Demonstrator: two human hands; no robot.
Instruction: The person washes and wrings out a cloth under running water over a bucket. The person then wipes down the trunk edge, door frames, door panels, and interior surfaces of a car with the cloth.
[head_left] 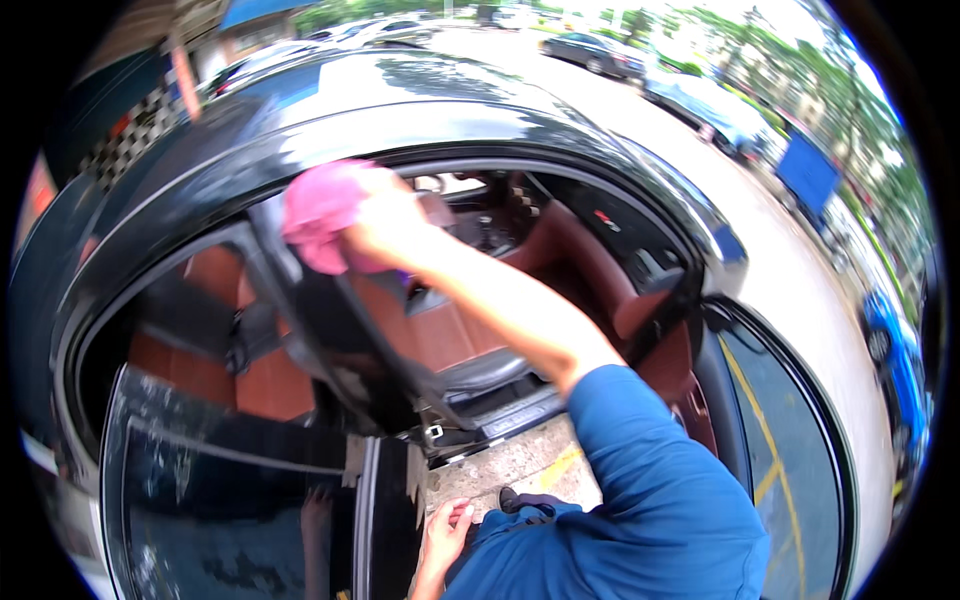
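My right arm reaches up and across to the left, and my right hand (pixel 385 222) is closed on a pink cloth (pixel 325 215). The cloth lies against the top of the black pillar (pixel 300 270) between the car's two door openings, just under the roof edge. Part of the hand is blurred, and the cloth covers some of the fingers. Low in front of my body, my left hand (pixel 445 532) hangs beside the open rear door (pixel 230 500). Its fingers are loosely bent, and nothing shows in them.
The open front door (pixel 775 450) stands at the right. Inside the dark car are red-brown seats (pixel 450 335). Beneath me is a concrete floor (pixel 520 470) with a yellow line. Beyond the car roof (pixel 380 75) are a grey parked car (pixel 595 52) and a blue car (pixel 895 370).
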